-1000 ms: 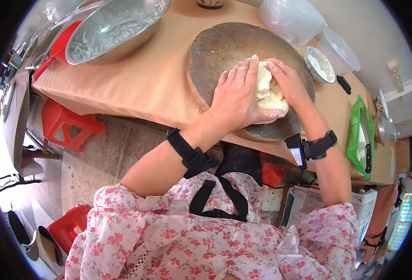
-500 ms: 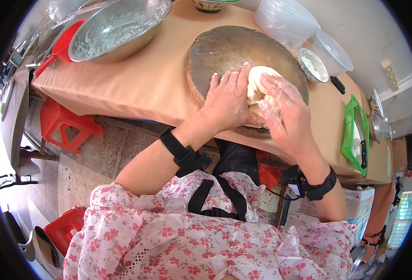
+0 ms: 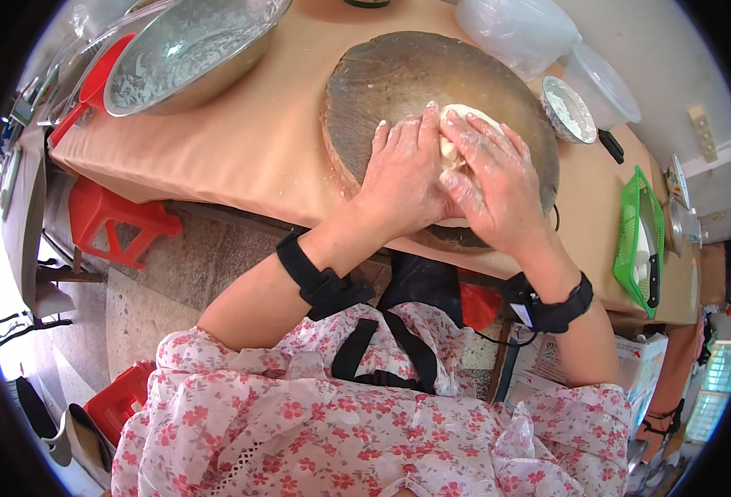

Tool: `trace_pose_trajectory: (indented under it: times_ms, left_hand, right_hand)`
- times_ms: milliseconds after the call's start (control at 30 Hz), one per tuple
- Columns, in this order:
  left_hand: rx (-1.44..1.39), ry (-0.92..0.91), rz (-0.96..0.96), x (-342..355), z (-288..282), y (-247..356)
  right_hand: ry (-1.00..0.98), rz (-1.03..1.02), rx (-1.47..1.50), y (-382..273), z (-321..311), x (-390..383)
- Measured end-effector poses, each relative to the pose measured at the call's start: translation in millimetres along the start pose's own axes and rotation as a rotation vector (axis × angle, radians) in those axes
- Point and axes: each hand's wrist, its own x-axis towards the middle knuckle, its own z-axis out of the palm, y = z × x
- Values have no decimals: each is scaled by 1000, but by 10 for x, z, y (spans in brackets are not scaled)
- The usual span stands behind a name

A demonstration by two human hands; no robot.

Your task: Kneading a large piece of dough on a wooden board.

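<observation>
Head view showed one lump of white dough point(image 3: 463, 124) on one round wooden chopping block point(image 3: 398, 79), right of the block's middle. The left hand point(image 3: 402, 170) lay flat, fingers together, pressed against the dough's left side; the right hand point(image 3: 494, 178), fingers slightly spread, covered its top. The block's near rim sat at the table point(image 3: 241, 157) edge. Bare tablecloth lay open to the left, up to one steel mixing bowl point(image 3: 187, 50). One small flour bowl point(image 3: 568, 108) stood just right; two red stools point(image 3: 113, 219) below.
</observation>
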Motion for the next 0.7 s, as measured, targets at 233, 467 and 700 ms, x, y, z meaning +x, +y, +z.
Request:
trace_pose_trajectory:
  times_ms: [233, 467, 700]
  left_hand:
    - [-9, 5, -87, 107, -3, 105]
    - [-16, -62, -121, 56, -71, 126]
    - [-231, -109, -78, 303, -258, 66]
  right_hand:
    - [9, 135, 380, 391, 101, 155]
    - [138, 497, 928, 342, 74, 167]
    - [50, 606, 484, 409, 54, 123]
